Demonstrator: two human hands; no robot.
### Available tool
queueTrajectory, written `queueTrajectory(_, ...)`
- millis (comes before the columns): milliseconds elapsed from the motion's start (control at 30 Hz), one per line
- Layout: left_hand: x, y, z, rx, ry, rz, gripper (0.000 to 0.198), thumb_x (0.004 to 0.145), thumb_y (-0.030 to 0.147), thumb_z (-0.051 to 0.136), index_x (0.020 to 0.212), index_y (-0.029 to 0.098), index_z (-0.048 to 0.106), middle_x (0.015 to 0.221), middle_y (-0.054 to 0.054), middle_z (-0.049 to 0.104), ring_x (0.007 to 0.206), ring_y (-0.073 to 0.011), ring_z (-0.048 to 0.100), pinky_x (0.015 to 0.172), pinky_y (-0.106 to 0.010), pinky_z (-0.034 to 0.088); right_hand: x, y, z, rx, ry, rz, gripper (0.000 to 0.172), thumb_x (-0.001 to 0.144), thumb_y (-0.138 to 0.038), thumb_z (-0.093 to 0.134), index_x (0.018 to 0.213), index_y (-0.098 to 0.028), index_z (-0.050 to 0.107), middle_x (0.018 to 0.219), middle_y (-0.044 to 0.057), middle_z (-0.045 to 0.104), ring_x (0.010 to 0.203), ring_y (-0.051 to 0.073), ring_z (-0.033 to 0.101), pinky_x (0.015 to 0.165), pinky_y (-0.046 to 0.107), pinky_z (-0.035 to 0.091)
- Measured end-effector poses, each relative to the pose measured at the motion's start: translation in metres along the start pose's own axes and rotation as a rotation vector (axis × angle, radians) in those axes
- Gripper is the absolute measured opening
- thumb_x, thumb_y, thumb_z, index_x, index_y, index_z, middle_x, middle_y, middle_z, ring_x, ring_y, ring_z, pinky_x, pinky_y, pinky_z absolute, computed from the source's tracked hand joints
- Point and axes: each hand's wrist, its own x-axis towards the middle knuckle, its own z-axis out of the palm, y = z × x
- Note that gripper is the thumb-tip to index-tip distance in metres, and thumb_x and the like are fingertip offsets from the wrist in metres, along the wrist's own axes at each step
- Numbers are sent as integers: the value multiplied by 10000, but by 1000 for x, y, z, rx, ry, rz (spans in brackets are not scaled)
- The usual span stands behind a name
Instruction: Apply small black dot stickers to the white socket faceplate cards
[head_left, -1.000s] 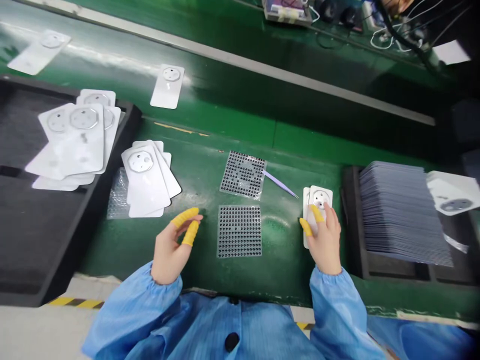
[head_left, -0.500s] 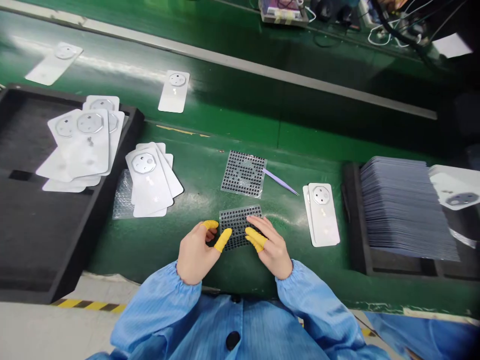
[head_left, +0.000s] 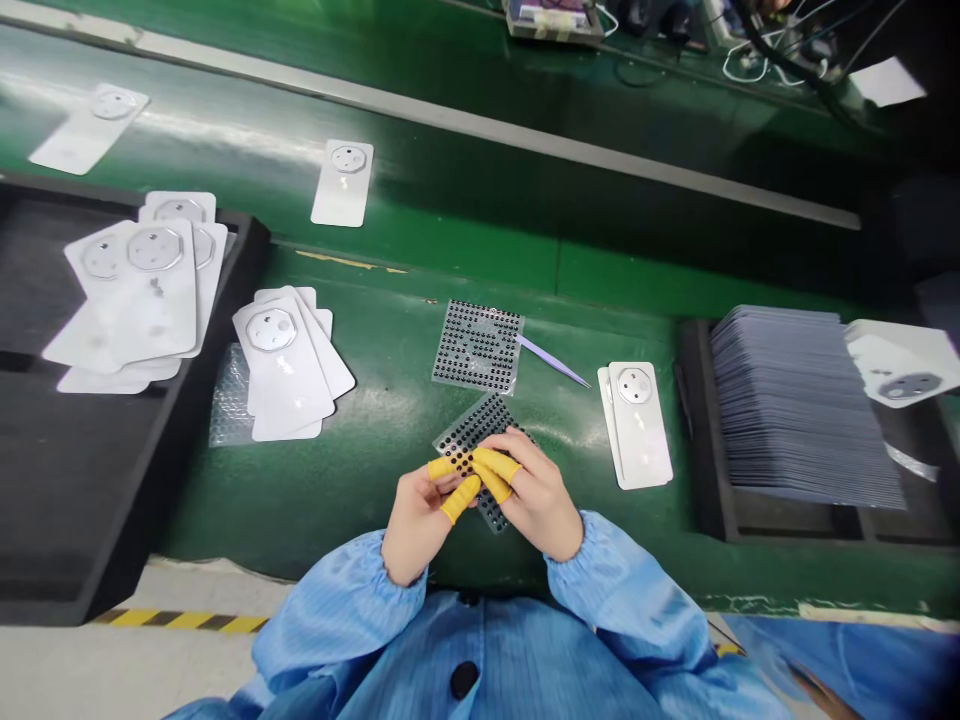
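A clear sheet of small black dots (head_left: 471, 428) is tilted in front of my body. My left hand (head_left: 424, 515) pinches its near left side with yellow-cotted thumb and finger. My right hand (head_left: 534, 490) lies over its right part, its yellow-cotted fingertips closed together at the sheet and meeting those of my left hand. What sits exactly between the fingertips is hidden. Just beyond, a second sheet of black dots (head_left: 478, 345) lies flat, with purple tweezers (head_left: 555, 362) against its right edge. Right of my hands are two overlapping white phone back covers (head_left: 643, 435).
Several white back covers (head_left: 289, 375) are piled on bubble wrap (head_left: 231, 405) at left. More covers (head_left: 154, 300) rest over a black tray (head_left: 217, 400). A right-hand tray (head_left: 709, 450) holds a dense row of grey sheets (head_left: 799, 410). Single covers (head_left: 342, 190) lie farther back.
The near sheet has turned and tilted. My left hand has moved right onto it, and the fingertips of both hands have come together there. The view has shifted slightly.
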Motion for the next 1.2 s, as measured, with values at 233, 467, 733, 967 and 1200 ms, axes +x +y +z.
queueTrajectory(233, -2, -16, 2, -40, 88, 26, 297, 568, 297, 844, 794, 152, 717, 833, -65, 767, 802, -245, 718, 731, -331, 591, -4, 7, 9, 44, -7, 24, 283, 874, -93, 508, 1129, -179, 592, 1117, 127, 644, 1048, 198, 627, 858, 347, 572)
queueTrajectory(467, 2, -22, 4, 9, 98, 82, 375, 597, 437, 805, 830, 157, 718, 843, -98, 763, 812, -279, 720, 838, -419, 566, 5, 5, 11, 201, -7, 93, 253, 836, -91, 522, 1031, -189, 649, 1002, 94, 688, 901, 181, 677, 762, 296, 590)
queueTrajectory(733, -11, -16, -28, 257, -13, 90, 361, 527, 399, 830, 771, 171, 694, 678, -61, 736, 557, -200, 680, 498, -258, 527, 5, 15, 27, 246, 186, 295, 120, 771, -138, 630, 838, -206, 702, 862, 59, 721, 778, 196, 705, 690, 300, 600)
queueTrajectory(967, 94, 149, -59, 930, 330, 366, 194, 825, 317, 618, 934, 165, 670, 822, -64, 707, 850, -244, 667, 775, -364, 508, 8, 5, 24, 137, 271, 125, 142, 807, -144, 597, 888, -212, 692, 850, 61, 717, 741, 190, 708, 639, 268, 605)
queueTrajectory(1200, 222, 235, -17, 821, 603, 395, 381, 883, 306, 586, 1229, 157, 525, 1271, -115, 535, 1087, -257, 568, 891, -473, 490, -7, 28, 40, 197, 446, 51, 190, 784, -138, 640, 943, -232, 684, 843, 64, 714, 720, 201, 700, 620, 285, 592)
